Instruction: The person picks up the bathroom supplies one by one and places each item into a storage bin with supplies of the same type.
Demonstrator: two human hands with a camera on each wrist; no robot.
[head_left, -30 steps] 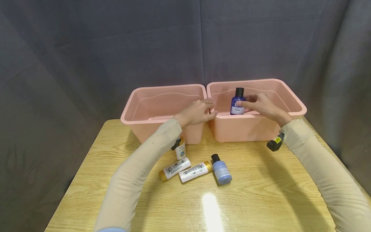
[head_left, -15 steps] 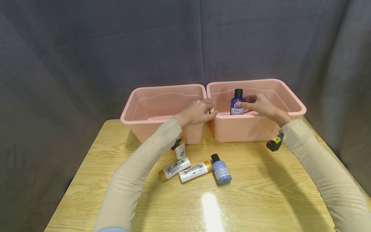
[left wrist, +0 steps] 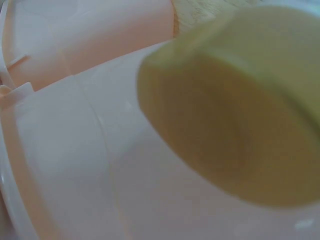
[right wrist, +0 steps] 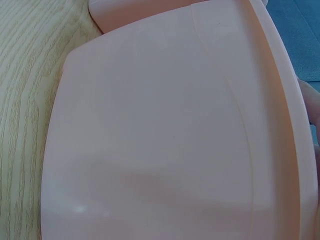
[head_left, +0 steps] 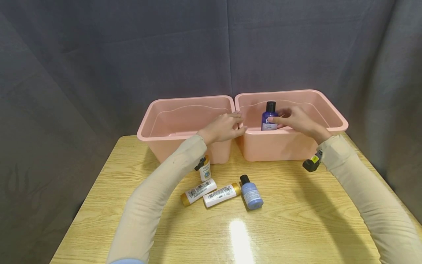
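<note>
Lowered slightly since the earlier frame, purple bottle [head_left: 269, 118] sits upright inside right bin [head_left: 333, 118], pinched by right hand [head_left: 296, 120]; left hand [head_left: 224, 128] rests relaxed on rim; release only once base seats flat.

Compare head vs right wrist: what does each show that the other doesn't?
Head only: both hands, the left hand resting on the rims where the two bins meet, the right hand holding a dark blue bottle upright inside the right bin; the left bin; three white bottles and a light blue bottle near each other on the table.

Right wrist only: a close view of the bin's outer wall, with a sliver of finger at the right edge.

Both: the right bin and the wooden table.
</note>
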